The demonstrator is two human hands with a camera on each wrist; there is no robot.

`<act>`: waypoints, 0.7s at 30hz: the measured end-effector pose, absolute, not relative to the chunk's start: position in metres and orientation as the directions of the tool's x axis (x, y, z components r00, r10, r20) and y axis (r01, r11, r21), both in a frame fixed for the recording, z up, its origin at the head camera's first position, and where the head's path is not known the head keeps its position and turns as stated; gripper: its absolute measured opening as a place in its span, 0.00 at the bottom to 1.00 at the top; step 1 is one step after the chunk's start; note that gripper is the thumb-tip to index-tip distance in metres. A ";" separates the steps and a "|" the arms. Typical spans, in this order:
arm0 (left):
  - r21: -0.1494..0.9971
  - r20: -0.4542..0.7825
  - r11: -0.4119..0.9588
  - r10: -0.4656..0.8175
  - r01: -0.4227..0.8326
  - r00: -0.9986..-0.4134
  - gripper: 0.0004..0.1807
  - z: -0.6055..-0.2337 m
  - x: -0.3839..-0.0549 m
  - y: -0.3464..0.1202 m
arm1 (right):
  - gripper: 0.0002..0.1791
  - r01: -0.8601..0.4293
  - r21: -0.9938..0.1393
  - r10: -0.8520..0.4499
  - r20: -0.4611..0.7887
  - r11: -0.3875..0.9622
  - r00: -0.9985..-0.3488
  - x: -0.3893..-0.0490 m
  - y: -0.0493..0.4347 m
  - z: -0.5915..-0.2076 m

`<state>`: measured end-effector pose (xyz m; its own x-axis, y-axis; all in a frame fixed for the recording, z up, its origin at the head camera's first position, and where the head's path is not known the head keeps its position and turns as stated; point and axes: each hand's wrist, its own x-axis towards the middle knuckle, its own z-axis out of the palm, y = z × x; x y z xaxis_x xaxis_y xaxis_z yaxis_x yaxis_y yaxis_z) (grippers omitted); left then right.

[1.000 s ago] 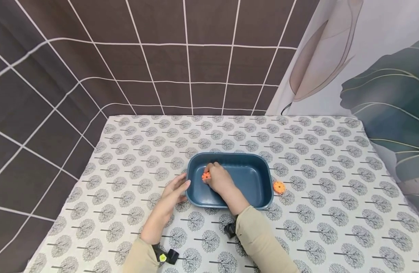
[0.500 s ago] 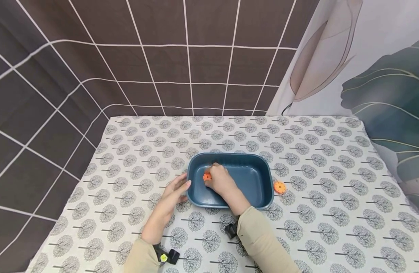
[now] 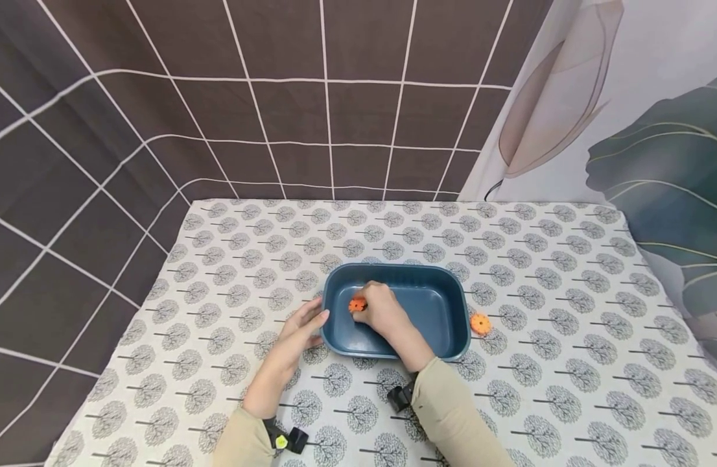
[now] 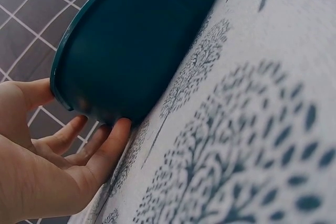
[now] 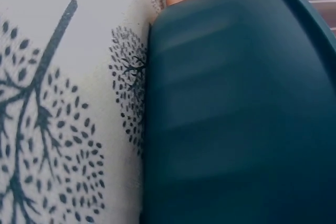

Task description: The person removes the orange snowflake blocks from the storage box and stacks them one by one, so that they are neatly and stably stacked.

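A dark blue rectangular plastic basin [image 3: 433, 312] stands on the cloth-covered table. Inside its left part, my right hand [image 3: 384, 312] pinches an orange notched disc [image 3: 356, 304] with curled fingers and thumb. My left hand [image 3: 294, 334] rests against the basin's left end. In the left wrist view, its thumb touches the rim while the fingertips [image 4: 123, 124] lie along the outer wall. The basin's side [image 5: 231, 103] fills much of the right wrist view and hides the right hand's fingers and the disc there.
Another orange disc [image 3: 481, 323], with a hole in its centre, lies on the tree-print tablecloth [image 3: 545, 363] just right of the basin. A dark curtain with white grid lines [image 3: 364, 113] hangs behind and to the left; a leaf-patterned one [image 3: 656, 162] hangs at the right.
The right hand keeps its grip on the disc inside the basin, with only a slight turn of the fingers. The left hand holds its place. The head view has shifted a little.
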<state>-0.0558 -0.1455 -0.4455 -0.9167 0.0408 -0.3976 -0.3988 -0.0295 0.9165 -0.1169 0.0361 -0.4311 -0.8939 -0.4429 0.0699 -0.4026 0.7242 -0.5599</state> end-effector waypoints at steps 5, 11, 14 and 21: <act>0.915 -0.402 -0.017 0.040 -0.402 -0.915 0.32 -0.447 -0.056 -0.145 | 0.16 -0.447 -0.614 -0.448 0.165 0.651 -0.879 -0.116 0.045 -0.428; 0.913 -0.408 -0.005 0.022 -0.408 -0.913 0.34 -0.448 -0.056 -0.147 | 0.16 -0.516 -0.635 -0.476 0.253 0.575 -0.842 -0.114 0.060 -0.426; 0.913 -0.408 -0.006 0.017 -0.408 -0.913 0.34 -0.448 -0.056 -0.148 | 0.17 -0.539 -0.636 -0.507 0.256 0.553 -0.823 -0.111 0.068 -0.423; 0.917 -0.399 -0.004 0.025 -0.399 -0.917 0.35 -0.447 -0.055 -0.147 | 0.17 -0.577 -0.651 -0.487 0.343 0.494 -0.804 -0.097 0.087 -0.428</act>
<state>-0.0547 -0.1469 -0.4472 -0.9166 0.0248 -0.3991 -0.3993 -0.0035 0.9168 -0.0967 0.0872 -0.4276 -0.8036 -0.4865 0.3427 -0.5766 0.4940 -0.6508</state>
